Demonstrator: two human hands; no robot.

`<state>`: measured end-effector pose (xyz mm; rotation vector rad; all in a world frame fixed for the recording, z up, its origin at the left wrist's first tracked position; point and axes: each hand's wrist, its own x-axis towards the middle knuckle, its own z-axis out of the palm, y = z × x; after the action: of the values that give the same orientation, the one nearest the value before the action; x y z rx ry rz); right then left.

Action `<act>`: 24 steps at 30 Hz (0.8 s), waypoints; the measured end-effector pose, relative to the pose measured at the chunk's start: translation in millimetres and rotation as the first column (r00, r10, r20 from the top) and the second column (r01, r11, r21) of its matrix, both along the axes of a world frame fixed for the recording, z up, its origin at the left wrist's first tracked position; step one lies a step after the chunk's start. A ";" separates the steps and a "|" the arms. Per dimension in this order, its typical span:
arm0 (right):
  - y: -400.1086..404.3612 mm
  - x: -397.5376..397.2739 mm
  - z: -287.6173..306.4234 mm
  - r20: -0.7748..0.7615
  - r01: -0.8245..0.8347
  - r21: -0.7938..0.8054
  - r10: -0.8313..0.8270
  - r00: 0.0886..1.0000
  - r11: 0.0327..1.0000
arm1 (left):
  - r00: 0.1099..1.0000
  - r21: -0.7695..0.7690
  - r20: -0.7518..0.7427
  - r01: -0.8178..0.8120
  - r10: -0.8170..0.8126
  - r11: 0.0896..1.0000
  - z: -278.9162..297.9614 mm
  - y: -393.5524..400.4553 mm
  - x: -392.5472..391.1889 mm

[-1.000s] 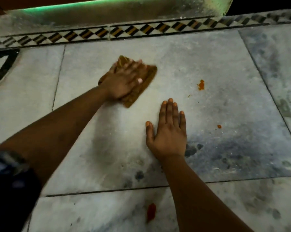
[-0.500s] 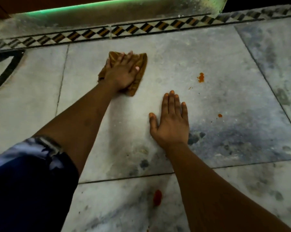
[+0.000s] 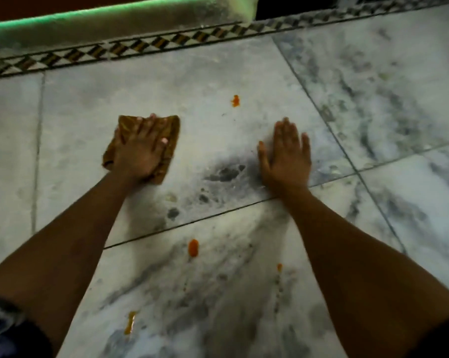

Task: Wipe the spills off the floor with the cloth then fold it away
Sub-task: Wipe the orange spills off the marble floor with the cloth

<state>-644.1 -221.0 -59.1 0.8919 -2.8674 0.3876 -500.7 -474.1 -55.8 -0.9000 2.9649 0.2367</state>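
A folded brown cloth [image 3: 173,133] lies flat on the marble floor [image 3: 205,73]. My left hand [image 3: 139,151] presses down on it with straight fingers and covers most of it. To the right, my right hand [image 3: 286,153] rests flat on the bare floor, fingers spread. Orange spills dot the tiles: one spill [image 3: 235,100] beyond and between my hands, a bigger spill [image 3: 193,247] nearer me below the tile joint, a small drop [image 3: 279,266] to its right, and a streak [image 3: 130,322] at the lower left.
A patterned border strip [image 3: 166,45] runs along the far edge of the floor. Behind it rises a step [image 3: 120,20] with a green glow on top. Dark veins mark the marble tile [image 3: 386,86] to the right.
The view has shifted, so more of the near floor and its spills shows. My left hand has slid the cloth back toward me and left. My right hand still rests flat on the floor.
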 end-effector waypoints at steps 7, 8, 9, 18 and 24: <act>30.5 -14.7 -18.8 0.158 0.106 0.098 -0.120 0.980 0.990 | 0.989 0.057 0.041 -0.146 0.144 0.988 4.0 1.1 -42.6; 30.0 -14.4 -19.9 0.153 0.107 0.102 -0.122 0.981 0.989 | 0.988 0.064 0.041 -0.154 0.151 0.986 4.3 0.5 -52.6; 29.5 -15.8 -19.8 0.151 0.110 0.100 -0.125 0.981 0.989 | 0.988 0.071 0.039 -0.154 0.151 0.986 5.1 0.1 -65.7; 29.4 -17.4 -22.1 0.148 0.118 0.076 -0.129 0.981 0.990 | 0.999 0.094 0.020 0.042 -0.045 0.995 6.6 37.4 -177.1; 30.1 -15.8 -20.3 0.167 0.109 0.040 -0.114 0.979 0.993 | 0.950 0.056 -0.003 0.311 -0.312 0.949 5.5 24.5 -145.5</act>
<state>-659.8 -190.9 -79.3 0.7308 -3.0687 0.4285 -646.1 -449.6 -50.3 -0.4137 3.0188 0.3010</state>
